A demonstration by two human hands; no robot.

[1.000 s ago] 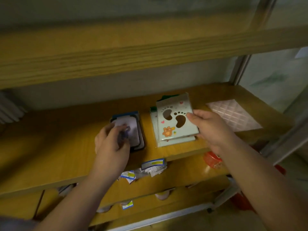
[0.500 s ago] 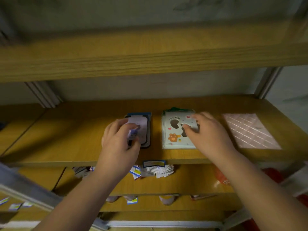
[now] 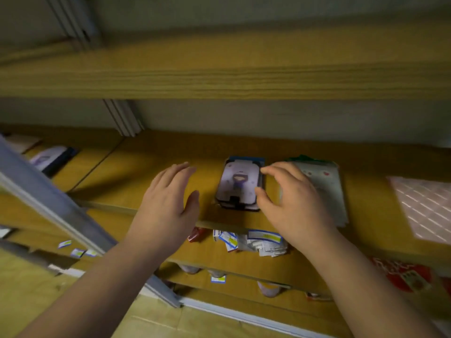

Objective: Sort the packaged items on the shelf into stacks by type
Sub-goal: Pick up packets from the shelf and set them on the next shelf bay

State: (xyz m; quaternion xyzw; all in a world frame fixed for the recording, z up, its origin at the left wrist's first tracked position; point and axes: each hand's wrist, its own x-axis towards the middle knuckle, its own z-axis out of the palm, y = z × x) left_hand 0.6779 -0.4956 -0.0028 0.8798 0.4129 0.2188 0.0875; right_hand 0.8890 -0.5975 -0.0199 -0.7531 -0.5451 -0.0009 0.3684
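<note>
On the shelf point(image 3: 146, 176), the case stack point(image 3: 240, 185) lies between both hands, the card stack point(image 3: 324, 189) just right of it, the sheet point(image 3: 424, 203) farther right.

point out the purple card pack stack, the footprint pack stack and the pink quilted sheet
purple card pack stack point(image 3: 240, 185): head view, middle of the top pack's face
footprint pack stack point(image 3: 327, 186): head view, top pack's bare face beside the right hand
pink quilted sheet point(image 3: 424, 206): head view, middle of its surface
</note>
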